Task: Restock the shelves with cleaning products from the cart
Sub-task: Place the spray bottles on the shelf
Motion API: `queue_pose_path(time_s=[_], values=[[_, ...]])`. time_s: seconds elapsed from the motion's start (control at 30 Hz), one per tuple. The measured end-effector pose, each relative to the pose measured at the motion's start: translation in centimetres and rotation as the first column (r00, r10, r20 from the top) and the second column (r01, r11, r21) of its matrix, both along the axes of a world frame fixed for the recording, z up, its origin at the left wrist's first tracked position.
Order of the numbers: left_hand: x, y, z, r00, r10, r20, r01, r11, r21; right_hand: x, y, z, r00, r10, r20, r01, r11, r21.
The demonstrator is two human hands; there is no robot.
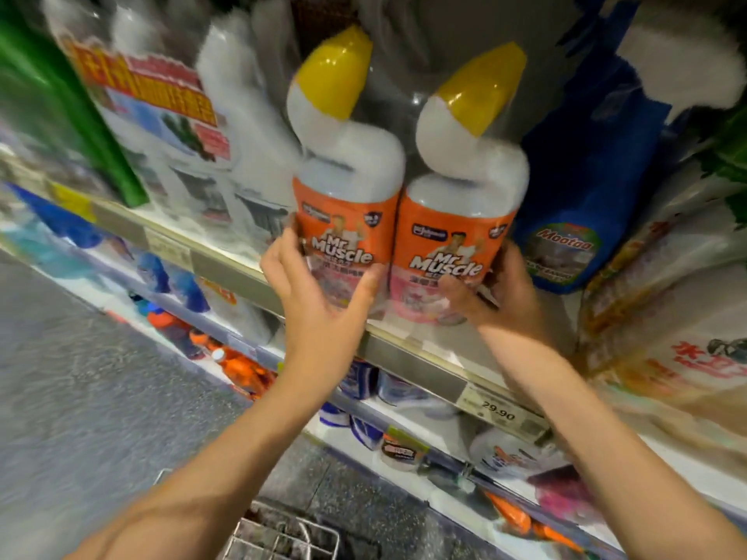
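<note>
Gripped the left bottle (347, 220) with the left hand (319, 284), fingers and thumb curled round its orange label, and gripped the right bottle (456, 236) the same way with the right hand (505, 289). Held both upright, side by side and touching, yellow caps on top, at the front edge of the shelf (408, 357), between white bottles (242, 127) and a blue bag (586, 183). Saw a wire cart (279, 535) low down by the floor.
</note>
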State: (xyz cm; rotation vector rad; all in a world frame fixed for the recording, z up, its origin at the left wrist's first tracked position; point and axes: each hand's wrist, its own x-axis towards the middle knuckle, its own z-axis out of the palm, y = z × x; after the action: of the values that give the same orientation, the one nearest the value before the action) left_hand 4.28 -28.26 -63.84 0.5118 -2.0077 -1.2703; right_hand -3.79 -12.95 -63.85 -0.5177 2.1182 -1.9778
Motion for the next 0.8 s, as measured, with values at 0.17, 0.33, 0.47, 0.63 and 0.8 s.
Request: queue_pose_path(time_s=[0.17,0.33,0.47,0.63,0.8], values=[[0.1,-0.2,-0.2,0.998,-0.027,0.052,0.026,0.999,0.032,3.3,-0.1,0.6,0.996,-0.085,-0.028,0.086,0.996,0.033],[-0.1,0.2,-0.3,0.998,-0.033,0.051,0.029,0.996,0.084,4.3,-0.2,0.5,0.991,-0.117,-0.062,0.116,0.993,-0.031],[-0.1,0.8,-0.4,1.0,0.02,0.0,-0.02,0.998,0.057,4.6,-0.2,0.4,0.992,-0.119,-0.032,0.118,0.993,-0.024],[1.1,3.0,0.0,0.977,0.027,-0.21,-0.057,0.988,-0.14,4.6,-0.1,0.1,0.995,-0.096,-0.034,0.095,0.995,-0.027],[2.0,5.3,0.7,0.929,-0.302,-0.214,0.181,0.875,-0.449,4.7,2.0,0.4,0.998,-0.037,-0.045,0.037,0.999,-0.003]])
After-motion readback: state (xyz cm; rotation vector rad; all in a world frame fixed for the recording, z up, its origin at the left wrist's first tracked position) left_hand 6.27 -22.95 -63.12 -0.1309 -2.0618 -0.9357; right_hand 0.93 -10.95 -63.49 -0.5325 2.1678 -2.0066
